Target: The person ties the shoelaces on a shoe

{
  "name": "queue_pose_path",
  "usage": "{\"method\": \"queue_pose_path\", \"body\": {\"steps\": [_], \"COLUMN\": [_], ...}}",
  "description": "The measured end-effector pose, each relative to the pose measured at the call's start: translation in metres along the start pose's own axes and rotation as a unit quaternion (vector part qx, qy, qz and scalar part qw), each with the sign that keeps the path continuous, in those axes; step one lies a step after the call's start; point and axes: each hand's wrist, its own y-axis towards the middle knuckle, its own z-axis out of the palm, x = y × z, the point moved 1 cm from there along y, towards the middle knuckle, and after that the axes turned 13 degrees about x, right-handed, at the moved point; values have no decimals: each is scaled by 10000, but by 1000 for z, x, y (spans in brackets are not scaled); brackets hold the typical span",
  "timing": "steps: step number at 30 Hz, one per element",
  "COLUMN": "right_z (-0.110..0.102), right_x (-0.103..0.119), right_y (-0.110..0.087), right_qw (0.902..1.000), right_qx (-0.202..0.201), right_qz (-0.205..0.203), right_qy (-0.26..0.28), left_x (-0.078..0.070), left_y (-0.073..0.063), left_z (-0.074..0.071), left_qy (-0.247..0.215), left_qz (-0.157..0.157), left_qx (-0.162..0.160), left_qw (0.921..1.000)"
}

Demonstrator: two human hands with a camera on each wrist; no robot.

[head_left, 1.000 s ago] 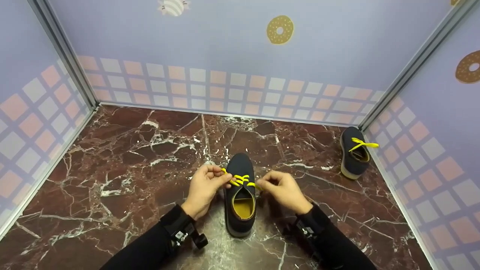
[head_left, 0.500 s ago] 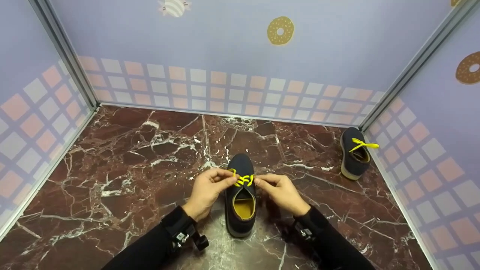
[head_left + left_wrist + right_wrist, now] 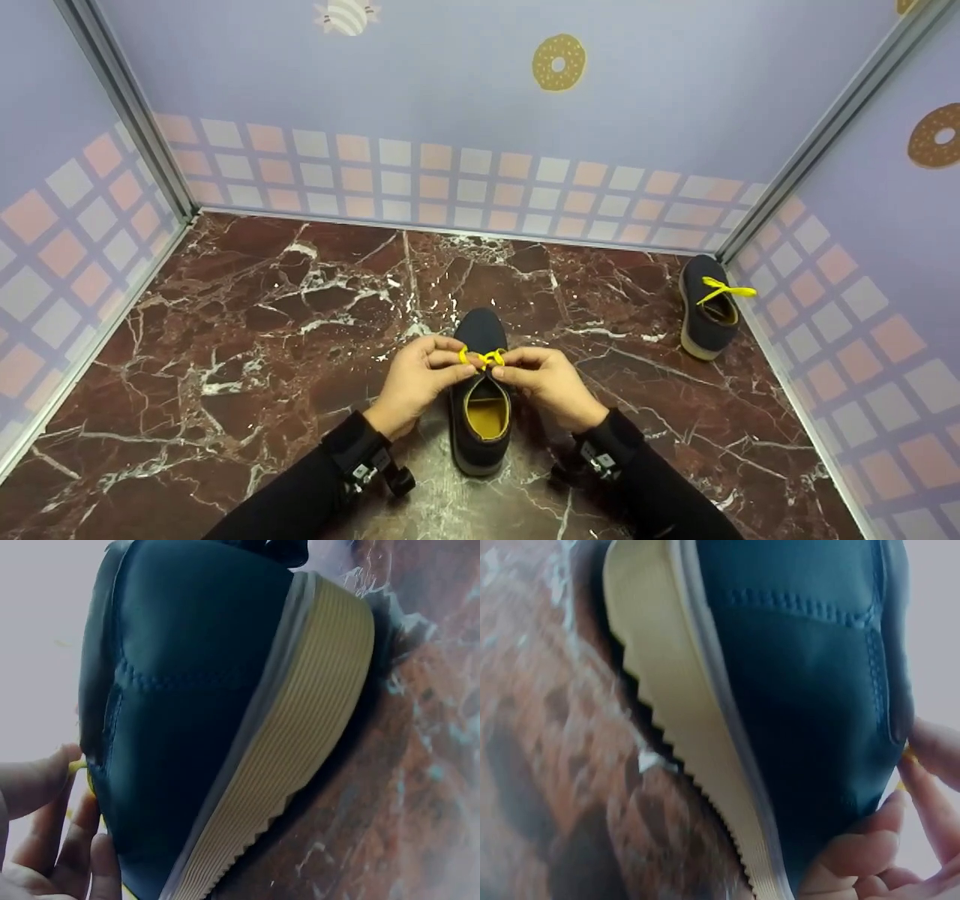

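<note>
A dark shoe (image 3: 480,442) with a tan sole stands on the floor between both hands, toe pointing away. Over its tongue run yellow shoelaces (image 3: 491,358). My left hand (image 3: 420,382) pinches one lace between thumb and fingers at the shoe's left side, a loop of it showing above the fingertips. From the right, my right hand (image 3: 551,382) pinches the other lace close to the lacing, its thumb over the shoe opening. Both wrist views show the shoe's side walls large, with yellow lace at the fingertips (image 3: 67,757) of the left hand. The lace ends are hidden.
A second dark shoe (image 3: 709,330) with a tied yellow lace stands at the right, beside the wall. The marble-patterned floor (image 3: 300,322) is bounded by lilac panels (image 3: 450,90) at the back and both sides.
My right hand has moved left with its lace, from beside the shoe to over the lacing. My left hand has shifted slightly right, so the hands are closer together. The shoes stay put.
</note>
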Motion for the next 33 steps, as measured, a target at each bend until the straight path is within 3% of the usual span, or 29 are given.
{"method": "queue_pose_path", "body": {"steps": [10, 18, 33], "right_z": [-4, -12, -26], "right_x": [2, 4, 5], "right_y": [0, 1, 9], "right_qw": [9916, 9905, 9794], "right_qx": [-218, -613, -1374], "right_qz": [-117, -236, -421], "right_qy": [1269, 1209, 1420], "left_x": [-4, -8, -16], "left_y": [0, 3, 19], "left_z": [2, 2, -10], "left_qy": [-979, -1293, -1194], "left_qz": [165, 346, 727], "left_qx": [-218, -651, -1211], "left_qw": [9948, 9889, 9828]}}
